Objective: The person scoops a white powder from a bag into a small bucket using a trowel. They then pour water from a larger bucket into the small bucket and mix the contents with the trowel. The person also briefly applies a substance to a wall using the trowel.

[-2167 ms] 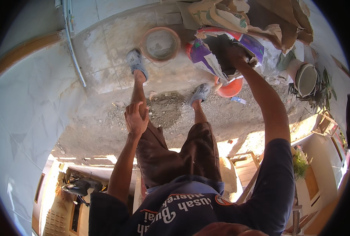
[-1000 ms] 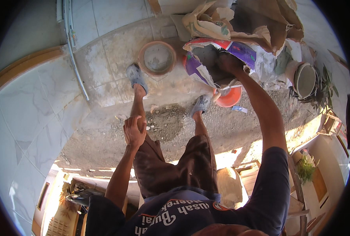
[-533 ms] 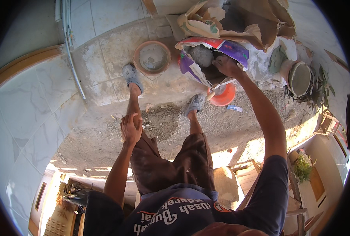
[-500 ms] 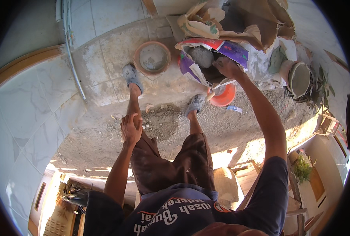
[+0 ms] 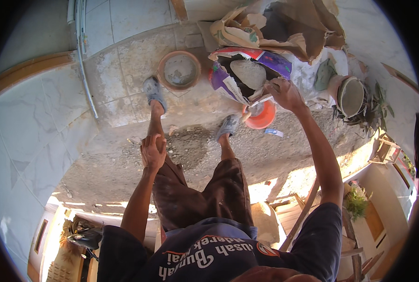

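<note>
My right hand (image 5: 287,95) is at the right side of the torn mouth of a purple and red paper bag (image 5: 280,63), fingers closed. Its fingertips meet the end of a smooth, grey, oval thing (image 5: 248,74) inside the bag, coated with or made of powder; I cannot tell its kind or what exactly the fingers grip. Just below the bag stands an orange bucket (image 5: 267,117) with a pale handle end at its left rim. My left hand (image 5: 153,151) rests on my left knee, fingers loosely bent and apart, holding nothing.
Left of the bag, a round basin (image 5: 197,75) holds grey wet mix. A brown torn paper sack (image 5: 313,40) lies behind the bag. A grey-crusted bucket (image 5: 353,96) stands at the right beside plants. Gravelly ground (image 5: 110,164) lies around my feet, and a small blue-white packet (image 5: 274,133) lies there.
My right hand has drawn back from inside the bag toward its right edge. More of the grey oval thing shows in the bag. My left hand stays on the knee.
</note>
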The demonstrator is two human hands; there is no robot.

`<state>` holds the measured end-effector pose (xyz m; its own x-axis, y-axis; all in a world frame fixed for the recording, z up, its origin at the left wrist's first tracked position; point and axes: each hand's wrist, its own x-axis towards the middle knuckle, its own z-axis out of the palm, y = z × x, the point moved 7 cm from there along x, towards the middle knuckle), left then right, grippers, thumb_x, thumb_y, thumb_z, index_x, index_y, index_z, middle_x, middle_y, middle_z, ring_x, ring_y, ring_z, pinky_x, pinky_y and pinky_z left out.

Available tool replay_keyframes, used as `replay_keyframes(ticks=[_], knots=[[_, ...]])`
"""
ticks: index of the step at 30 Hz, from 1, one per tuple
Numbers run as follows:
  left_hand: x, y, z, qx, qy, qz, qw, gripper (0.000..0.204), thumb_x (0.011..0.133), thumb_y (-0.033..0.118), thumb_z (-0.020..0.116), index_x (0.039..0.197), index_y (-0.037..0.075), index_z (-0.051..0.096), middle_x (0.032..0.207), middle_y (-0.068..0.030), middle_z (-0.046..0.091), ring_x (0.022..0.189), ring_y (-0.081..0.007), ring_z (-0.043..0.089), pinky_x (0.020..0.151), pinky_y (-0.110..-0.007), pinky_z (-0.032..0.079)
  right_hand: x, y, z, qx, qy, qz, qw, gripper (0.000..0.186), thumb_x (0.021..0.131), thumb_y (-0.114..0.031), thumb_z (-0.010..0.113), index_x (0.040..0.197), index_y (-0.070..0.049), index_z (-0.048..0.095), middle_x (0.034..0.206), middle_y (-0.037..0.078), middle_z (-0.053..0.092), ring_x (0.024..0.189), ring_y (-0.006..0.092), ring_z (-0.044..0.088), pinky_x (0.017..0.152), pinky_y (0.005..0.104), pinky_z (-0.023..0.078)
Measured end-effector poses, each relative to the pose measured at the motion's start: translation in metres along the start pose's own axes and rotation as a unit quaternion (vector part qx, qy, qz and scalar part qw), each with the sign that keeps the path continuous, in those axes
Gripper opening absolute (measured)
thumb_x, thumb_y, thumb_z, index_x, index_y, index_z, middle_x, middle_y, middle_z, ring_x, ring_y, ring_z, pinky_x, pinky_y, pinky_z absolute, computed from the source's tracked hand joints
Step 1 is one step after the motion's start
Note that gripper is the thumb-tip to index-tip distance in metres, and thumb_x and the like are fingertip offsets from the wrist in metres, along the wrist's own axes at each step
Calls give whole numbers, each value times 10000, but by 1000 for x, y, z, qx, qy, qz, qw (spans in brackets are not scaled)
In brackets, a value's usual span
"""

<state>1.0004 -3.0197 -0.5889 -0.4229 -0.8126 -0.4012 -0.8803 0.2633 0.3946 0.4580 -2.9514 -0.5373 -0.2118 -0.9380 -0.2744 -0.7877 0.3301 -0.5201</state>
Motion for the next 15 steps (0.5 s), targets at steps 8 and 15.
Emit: replay_keyframes(ticks=[8,15], knots=[[-6,-6,1,-12,-3,-10,1000,336,962,306,754,1228,136,640,1165,-158,656,1178,-399,593,1016,-540,461,-6,-14,-26,-15,-55,64,996,274,995,-284,707,963,-15,666,958,199,734,886,485,685,744,544,549],[-10,-18,-1,-28,3,-23,999,352,969,324,748,1245,139,635,1198,-150,660,1199,-401,592,1034,-540,457,-7,-56,-34,-46,-33,43,997,306,1007,-328,700,991,-22,689,934,207,734,879,491,683,749,541,552]])
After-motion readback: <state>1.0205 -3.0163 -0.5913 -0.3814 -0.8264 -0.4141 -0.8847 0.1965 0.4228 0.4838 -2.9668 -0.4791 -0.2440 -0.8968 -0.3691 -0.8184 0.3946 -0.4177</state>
